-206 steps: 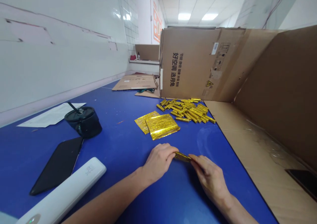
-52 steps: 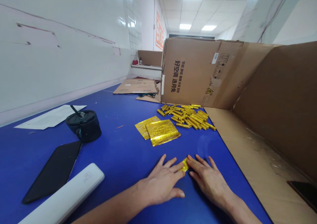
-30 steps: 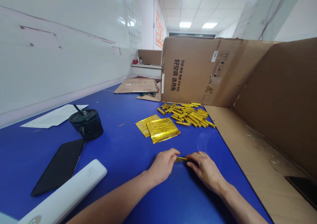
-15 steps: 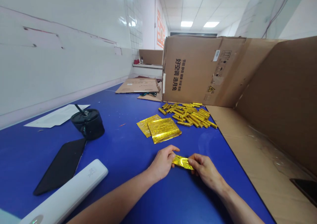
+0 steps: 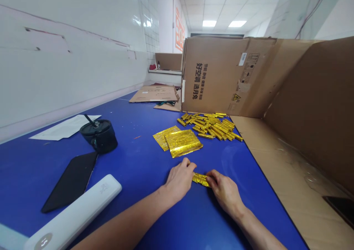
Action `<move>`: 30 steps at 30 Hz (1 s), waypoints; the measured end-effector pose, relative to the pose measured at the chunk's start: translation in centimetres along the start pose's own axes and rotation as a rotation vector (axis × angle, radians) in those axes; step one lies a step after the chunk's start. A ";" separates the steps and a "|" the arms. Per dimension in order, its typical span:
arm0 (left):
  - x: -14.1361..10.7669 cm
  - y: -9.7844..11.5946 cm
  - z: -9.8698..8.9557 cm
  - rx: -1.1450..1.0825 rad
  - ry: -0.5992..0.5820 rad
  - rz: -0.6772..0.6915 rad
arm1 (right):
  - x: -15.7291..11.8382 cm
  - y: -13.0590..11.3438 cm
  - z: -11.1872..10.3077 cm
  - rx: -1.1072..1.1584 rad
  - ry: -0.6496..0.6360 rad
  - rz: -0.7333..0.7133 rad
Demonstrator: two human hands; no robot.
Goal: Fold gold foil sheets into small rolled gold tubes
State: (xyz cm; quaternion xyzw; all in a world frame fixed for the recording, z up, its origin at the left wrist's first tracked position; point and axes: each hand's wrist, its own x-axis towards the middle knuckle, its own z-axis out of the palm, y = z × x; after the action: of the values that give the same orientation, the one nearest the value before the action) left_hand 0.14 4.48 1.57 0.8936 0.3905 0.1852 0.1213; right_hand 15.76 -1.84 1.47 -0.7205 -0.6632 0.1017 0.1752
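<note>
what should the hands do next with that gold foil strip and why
Probably roll the gold foil strip tighter between the left hand and right hand. It looks flattish and loose on the blue table, whereas the pile of rolled gold sticks looks narrow and tight.

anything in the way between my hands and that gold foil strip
Nothing visible stands in the way: the left hand and the right hand each meet the gold foil strip directly, one at either end, with no other object between either hand and the strip.
</note>
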 end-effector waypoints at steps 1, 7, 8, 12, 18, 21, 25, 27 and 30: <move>-0.2 0.2 -0.2 0.044 -0.005 0.043 | 0.0 -0.1 0.0 -0.029 -0.001 -0.001; -1.4 1.1 0.1 0.138 -0.134 0.310 | -0.1 -0.6 0.0 -0.185 -0.005 -0.025; -1.5 1.2 0.3 0.158 -0.141 0.315 | -0.2 -0.6 0.0 -0.227 0.005 -0.025; -1.8 1.3 0.6 0.243 -0.128 0.307 | -0.6 -0.4 0.1 -0.360 0.135 -0.055; -1.9 1.4 0.4 0.267 -0.143 0.293 | -1.9 -1.0 -0.3 -0.198 0.013 -0.350; -2.1 1.1 0.2 0.226 -0.152 0.298 | -2.4 -0.7 -0.6 -0.220 -0.116 -0.381; -2.7 0.6 -0.2 0.191 -0.225 0.302 | -2.8 0.2 -0.6 -0.279 -0.178 -0.403; -3.0 0.4 -0.4 0.174 -0.276 0.299 | -3.0 0.5 -0.3 -0.291 -0.172 -0.397; -3.5 0.1 -0.8 0.163 -0.331 0.269 | -3.3 0.6 0.0 -0.296 -0.165 -0.384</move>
State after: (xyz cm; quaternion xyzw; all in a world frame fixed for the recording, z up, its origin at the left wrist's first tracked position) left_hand -2.30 1.84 1.53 0.9627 0.2560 0.0185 0.0854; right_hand 15.96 -5.10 0.93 -0.5886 -0.8074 0.0272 0.0292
